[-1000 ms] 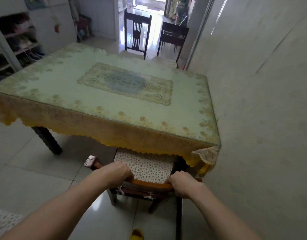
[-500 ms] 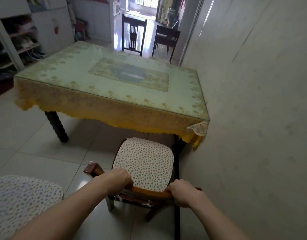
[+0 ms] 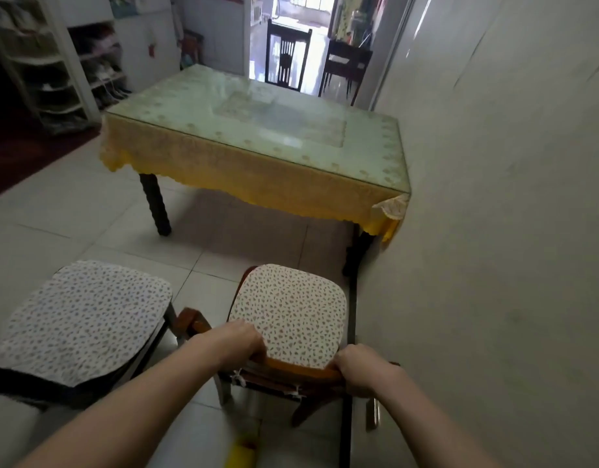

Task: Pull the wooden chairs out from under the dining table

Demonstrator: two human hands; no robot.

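A wooden chair (image 3: 291,312) with a spotted seat cushion stands on the tiled floor, fully out from under the dining table (image 3: 257,163), which wears a yellow lace cloth. My left hand (image 3: 239,341) grips the left part of the chair's top rail. My right hand (image 3: 362,368) grips the right part of the same rail. A second chair (image 3: 85,319) with a similar cushion stands to the left, also away from the table.
A white wall (image 3: 494,231) runs close along the right of the chair and table. Two dark chairs (image 3: 286,57) stand beyond the table's far side near a doorway. Shelves (image 3: 55,72) line the far left. A yellow slipper (image 3: 242,454) shows at the bottom.
The chair I hold has slid back out from under the table toward me, and I have stepped back. The second cushioned chair has come into view on the left.
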